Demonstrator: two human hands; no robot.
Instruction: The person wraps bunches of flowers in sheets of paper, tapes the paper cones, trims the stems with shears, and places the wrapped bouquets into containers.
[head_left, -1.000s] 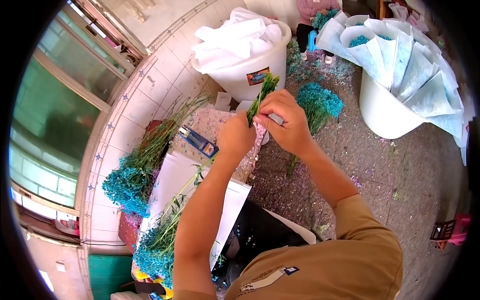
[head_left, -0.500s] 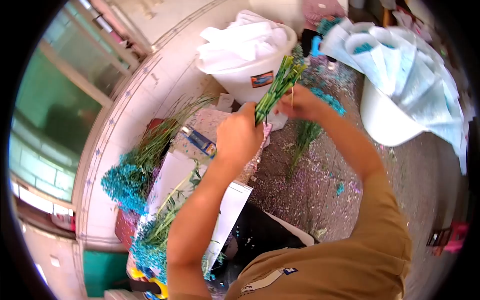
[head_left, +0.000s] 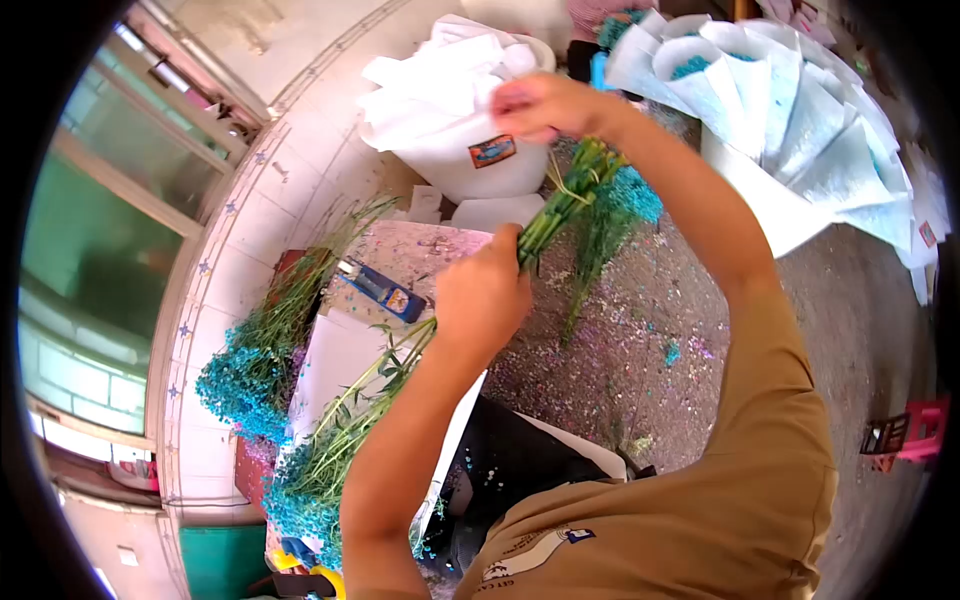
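Observation:
My left hand (head_left: pixel 485 295) is wrapped round a bunch of green flower stems (head_left: pixel 550 225), their cut ends pointing up and away from me. The bunch's leafy part runs back under my left forearm to small blue blossoms (head_left: pixel 300 495) on the white paper (head_left: pixel 335 360). A thin pale band (head_left: pixel 568 188) lies across the stems near their ends. Above it, my right hand (head_left: pixel 545 107) is raised in front of the white tub, its fingers curled and blurred by motion. The strand seems to lead up toward that hand, but what the fingers hold is hidden.
A white tub (head_left: pixel 440 165) heaped with white sheets (head_left: pixel 440 85) stands ahead. Wrapped bouquets (head_left: pixel 790 110) fill another tub at right. More blue flowers (head_left: pixel 250 385) lie left, near a dark blue tube-like item (head_left: pixel 385 292). Another person (head_left: pixel 600 20) is partly visible beyond.
My right hand has moved up and left, away from the stem ends. My left hand still grips the bunch. The view has shifted slightly.

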